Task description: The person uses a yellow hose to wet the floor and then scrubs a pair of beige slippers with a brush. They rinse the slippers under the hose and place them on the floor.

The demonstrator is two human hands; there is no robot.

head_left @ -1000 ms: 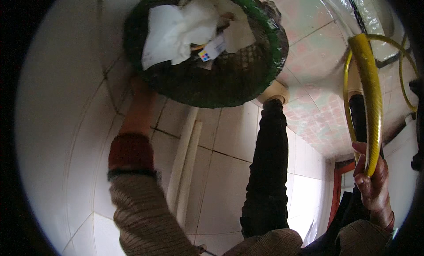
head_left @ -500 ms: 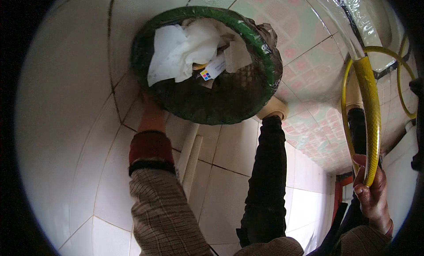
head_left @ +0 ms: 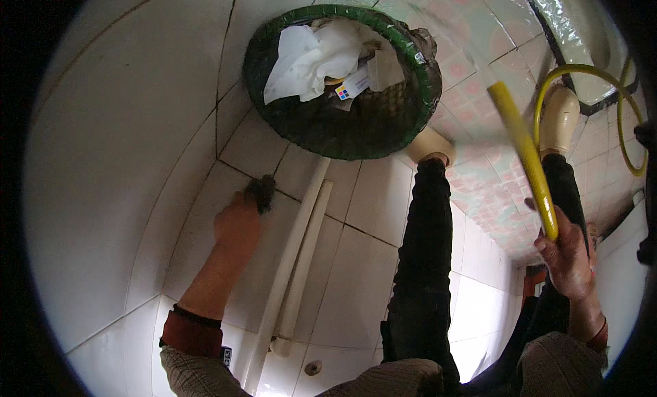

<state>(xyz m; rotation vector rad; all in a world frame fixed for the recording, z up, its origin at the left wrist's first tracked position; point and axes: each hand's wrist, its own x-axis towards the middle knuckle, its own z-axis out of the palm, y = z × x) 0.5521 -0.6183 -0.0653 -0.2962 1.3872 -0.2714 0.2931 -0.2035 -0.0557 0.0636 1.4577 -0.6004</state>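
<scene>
My left hand point(head_left: 238, 219) is closed around a dark, wiry scouring pad point(head_left: 261, 194) against the white wall tiles, just below and left of the bin. My right hand point(head_left: 564, 250) grips a yellow hose point(head_left: 525, 154), whose free end points up and left; a faint stream of water seems to leave it. A round bin point(head_left: 335, 140) with a dark green liner folded over its rim holds crumpled white tissue point(head_left: 311, 58) and a small white card or packet point(head_left: 353, 85). Neither hand touches the bin.
Two pale pipes point(head_left: 287, 280) run along the tiles beside my left forearm. My feet in beige shoes point(head_left: 560, 120) stand on wet pink-and-green floor tiles point(head_left: 472, 61). A white squat basin point(head_left: 588, 48) lies at the far right, the hose looping past it. A drain-like hole point(head_left: 313, 367) shows low down.
My left hand has come out from behind the bin toward me, bringing the scouring pad into sight. The hose end has swung left and lower. The bin sits slightly further right and up in view.
</scene>
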